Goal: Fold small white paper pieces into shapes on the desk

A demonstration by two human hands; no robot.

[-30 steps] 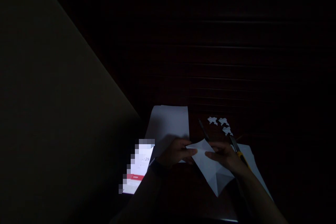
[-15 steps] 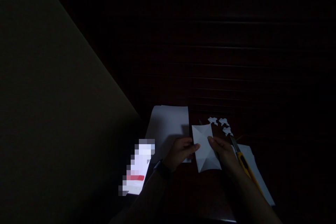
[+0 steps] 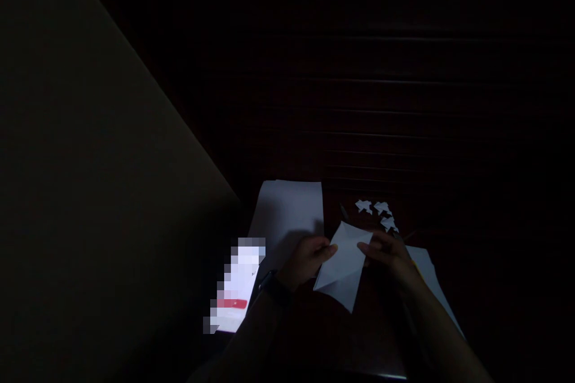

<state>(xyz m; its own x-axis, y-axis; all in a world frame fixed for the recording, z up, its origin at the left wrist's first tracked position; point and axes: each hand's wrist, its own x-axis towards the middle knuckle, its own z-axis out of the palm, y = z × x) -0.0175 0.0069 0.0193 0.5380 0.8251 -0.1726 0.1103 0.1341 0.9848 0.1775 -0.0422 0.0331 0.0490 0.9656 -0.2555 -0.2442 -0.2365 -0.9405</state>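
Observation:
In a dim scene I hold a creased white paper square [image 3: 342, 266] between both hands, low on the dark table. My left hand [image 3: 308, 260] pinches its left corner with thumb and fingers closed. My right hand [image 3: 390, 256] grips its upper right corner, fingers closed on the edge. The paper is tilted, one point aimed down toward me.
A white sheet [image 3: 290, 209] lies behind my left hand. Three small folded paper figures [image 3: 377, 212] sit at the back right, a pen [image 3: 344, 211] beside them. Another white sheet [image 3: 426, 269] lies under my right forearm. A lit phone screen [image 3: 236, 287] glows at left.
The paper has been turned between my hands, from an upright narrow shape to a tilted diamond pointing down. The yellow cutter seen earlier by my right wrist is now hidden.

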